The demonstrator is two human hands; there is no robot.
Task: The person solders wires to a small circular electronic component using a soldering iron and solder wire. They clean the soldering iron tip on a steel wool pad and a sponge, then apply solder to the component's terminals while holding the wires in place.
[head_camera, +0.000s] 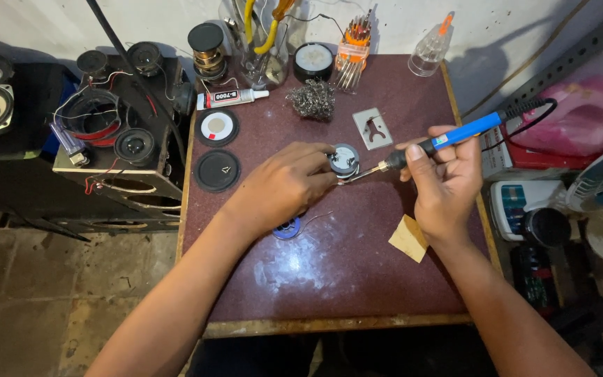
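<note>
Head view, looking down on a dark red table (pixel 329 279). At far left, lying off the table: a black speaker cabinet (pixel 116 132) with loose red and white wires, small round drivers sitting on it. Along the table's left edge, lying one above the other: two black round discs (pixel 217 148), the upper one with a white and red centre; a glue tube (pixel 232 97) resting just above them. Left hand (pixel 280 185) curling down over a small round speaker (pixel 344 158), fingertips pinching its rim and pressing it to the table near the middle. Solder spool (pixel 288 227) peeking out just below that wrist. Steel wool wad (pixel 311 98) and a metal plate (pixel 373 128) sitting behind the speaker. Right hand (pixel 444 185) closing firmly around a blue-handled soldering iron (pixel 448 137), tip touching the speaker's right edge, cord trailing off to upper right. Tan scrap (pixel 408 238) lying beside the right wrist.
</note>
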